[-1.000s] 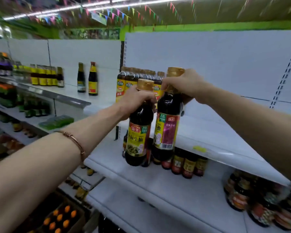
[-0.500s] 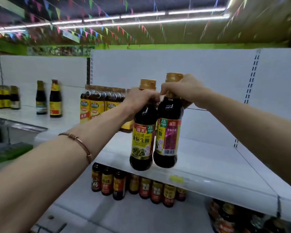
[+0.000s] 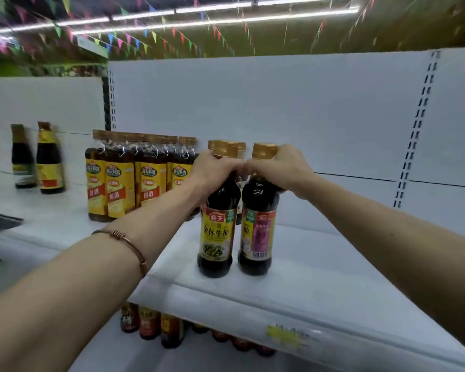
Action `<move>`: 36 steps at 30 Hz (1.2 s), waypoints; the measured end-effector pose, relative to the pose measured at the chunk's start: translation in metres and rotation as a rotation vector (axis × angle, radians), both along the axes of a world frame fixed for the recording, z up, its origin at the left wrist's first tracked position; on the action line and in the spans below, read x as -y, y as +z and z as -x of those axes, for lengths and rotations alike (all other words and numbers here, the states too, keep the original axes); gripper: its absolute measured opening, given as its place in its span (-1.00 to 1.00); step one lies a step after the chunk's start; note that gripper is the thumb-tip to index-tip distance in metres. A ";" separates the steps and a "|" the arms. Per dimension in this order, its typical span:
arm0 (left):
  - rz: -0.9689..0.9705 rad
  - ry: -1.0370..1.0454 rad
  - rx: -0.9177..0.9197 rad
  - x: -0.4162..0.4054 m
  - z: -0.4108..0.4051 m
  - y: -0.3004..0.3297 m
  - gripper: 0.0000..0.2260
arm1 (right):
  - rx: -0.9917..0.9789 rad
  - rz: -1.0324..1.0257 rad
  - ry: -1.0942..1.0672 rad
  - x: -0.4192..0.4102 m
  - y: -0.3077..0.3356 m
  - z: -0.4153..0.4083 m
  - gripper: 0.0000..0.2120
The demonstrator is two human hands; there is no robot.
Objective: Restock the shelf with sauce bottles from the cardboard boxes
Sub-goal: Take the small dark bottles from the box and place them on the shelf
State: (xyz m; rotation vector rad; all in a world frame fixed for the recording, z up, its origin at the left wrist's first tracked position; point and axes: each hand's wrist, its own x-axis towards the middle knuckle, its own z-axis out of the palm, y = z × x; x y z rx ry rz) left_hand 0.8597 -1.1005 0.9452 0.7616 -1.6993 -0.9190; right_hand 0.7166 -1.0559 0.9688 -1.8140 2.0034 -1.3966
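Two dark soy sauce bottles with gold caps stand side by side on the white upper shelf (image 3: 320,267). My left hand (image 3: 215,169) grips the neck of the yellow-labelled bottle (image 3: 217,237). My right hand (image 3: 277,167) grips the neck of the purple-labelled bottle (image 3: 258,232). Both bottles are upright, with their bases at or just above the shelf surface. More gold-capped bottles (image 3: 240,147) stand directly behind them, mostly hidden.
A row of yellow-labelled cooking wine bottles (image 3: 134,181) stands to the left on the same shelf. Two dark bottles (image 3: 49,159) stand further left. Smaller sauce bottles (image 3: 151,324) sit on the shelf below. The white back panel (image 3: 306,116) rises behind.
Both hands have carried the two bottles forward and down from the air in front of the shelf edge onto the upper shelf. The camera has moved closer and to the right.
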 end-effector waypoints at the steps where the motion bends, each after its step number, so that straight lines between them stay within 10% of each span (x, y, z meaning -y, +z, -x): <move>1: 0.005 0.003 -0.008 0.007 -0.001 -0.001 -0.94 | 0.013 0.012 0.006 0.006 -0.004 0.000 -0.77; 10: 0.111 -0.153 0.015 0.031 -0.017 -0.031 -0.81 | 0.187 0.211 -0.057 0.022 -0.061 -0.017 -0.69; 15: 0.002 -0.272 0.019 0.035 -0.032 -0.085 -0.31 | 0.251 0.156 -0.059 0.008 -0.083 -0.018 -0.39; 22: -0.045 -0.535 0.281 0.044 -0.042 -0.104 -0.52 | 0.382 -0.053 -0.044 -0.005 -0.095 -0.030 -0.53; 36: 0.067 -0.126 0.280 0.089 -0.035 -0.113 -0.37 | 0.191 -0.010 -0.184 0.028 -0.130 -0.014 -0.54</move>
